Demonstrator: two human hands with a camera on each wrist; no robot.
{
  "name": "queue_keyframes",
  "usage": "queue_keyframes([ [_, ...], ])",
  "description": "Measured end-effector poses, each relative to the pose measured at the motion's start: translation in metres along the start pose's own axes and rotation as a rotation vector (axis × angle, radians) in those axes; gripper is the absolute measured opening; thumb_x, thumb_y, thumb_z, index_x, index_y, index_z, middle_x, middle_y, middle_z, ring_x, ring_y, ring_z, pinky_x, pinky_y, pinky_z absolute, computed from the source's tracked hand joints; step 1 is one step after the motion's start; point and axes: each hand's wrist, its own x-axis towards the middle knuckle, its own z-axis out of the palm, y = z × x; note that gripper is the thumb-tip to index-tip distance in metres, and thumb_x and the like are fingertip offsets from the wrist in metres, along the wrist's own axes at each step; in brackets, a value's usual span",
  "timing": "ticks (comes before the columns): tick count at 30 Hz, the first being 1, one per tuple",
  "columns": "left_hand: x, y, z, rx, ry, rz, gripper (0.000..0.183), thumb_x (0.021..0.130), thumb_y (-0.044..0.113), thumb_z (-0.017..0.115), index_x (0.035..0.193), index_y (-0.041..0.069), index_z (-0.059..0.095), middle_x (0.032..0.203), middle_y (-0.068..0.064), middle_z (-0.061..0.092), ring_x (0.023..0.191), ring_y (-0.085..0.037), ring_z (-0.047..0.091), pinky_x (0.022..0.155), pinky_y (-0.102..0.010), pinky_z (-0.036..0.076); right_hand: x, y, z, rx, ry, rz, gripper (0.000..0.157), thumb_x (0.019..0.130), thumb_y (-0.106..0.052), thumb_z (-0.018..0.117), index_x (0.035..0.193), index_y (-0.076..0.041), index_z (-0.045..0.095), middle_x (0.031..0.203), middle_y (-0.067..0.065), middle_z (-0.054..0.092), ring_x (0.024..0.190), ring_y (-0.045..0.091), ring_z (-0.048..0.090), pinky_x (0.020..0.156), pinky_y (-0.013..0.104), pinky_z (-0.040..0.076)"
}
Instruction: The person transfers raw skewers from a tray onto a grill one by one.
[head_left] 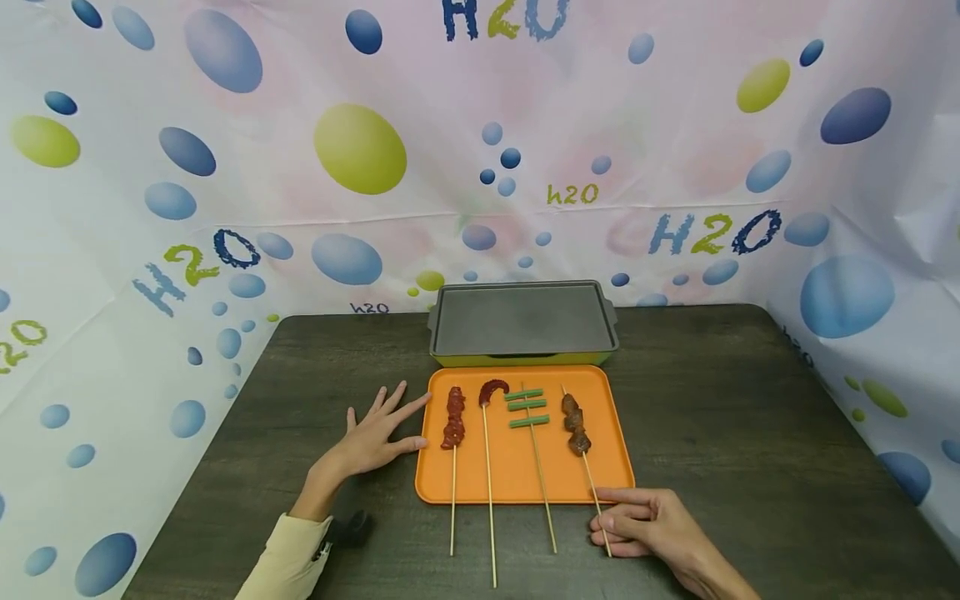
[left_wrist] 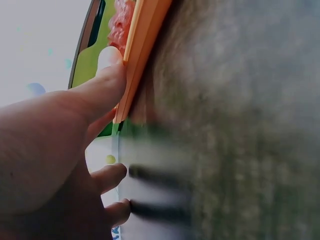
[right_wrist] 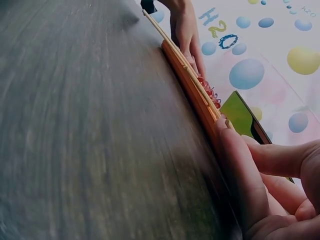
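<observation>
An orange tray (head_left: 517, 487) bears several skewers side by side, their sticks jutting past its near edge. From left to right lie a red meat skewer (head_left: 454, 417), a skewer with a curled dark-red piece (head_left: 491, 390), one with green vegetable sticks (head_left: 528, 421) and a brown meatball skewer (head_left: 575, 423). Fingers spread, my left hand (head_left: 375, 442) rests at the tray's left rim; thumb and forefinger touch it. At the near right corner my right hand (head_left: 648, 525) pinches the lower stick of the meatball skewer between thumb and fingers. The meatballs lie over the tray.
Right behind the tray stands a rectangular grill pan (head_left: 525, 321) with a grey top and green side. A dark wood-grain table (head_left: 735, 417) lies under everything. A patterned curtain (head_left: 525, 167) closes off the back and sides. A small black object (head_left: 352, 529) sits beside the left sleeve.
</observation>
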Motion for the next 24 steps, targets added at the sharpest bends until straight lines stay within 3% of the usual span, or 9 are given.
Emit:
queue_keyframes([
  [10,0.015,-0.004,-0.006,-0.010,-0.017,-0.011,0.075,0.096,0.048,0.069,0.161,0.023,0.040,0.168,-0.024,0.015,0.151,-0.056,0.003,0.098,-0.089,-0.006,-0.001,-0.011,0.008,-0.037,0.017,-0.057,0.066,0.097,-0.008,0.072,0.148,0.018,0.039,0.114,0.027,0.072,0.098,0.031,0.075,0.082,0.040,0.060],
  [24,0.013,-0.005,-0.007,-0.039,0.002,0.006,0.075,0.095,0.046,0.072,0.160,0.021,0.042,0.168,-0.024,0.017,0.151,-0.055,0.002,0.098,-0.089,-0.008,0.025,-0.039,0.032,-0.068,0.008,-0.136,0.065,0.097,-0.008,0.071,0.150,0.014,0.040,0.116,0.031,0.070,0.097,0.031,0.075,0.080,0.044,0.060],
])
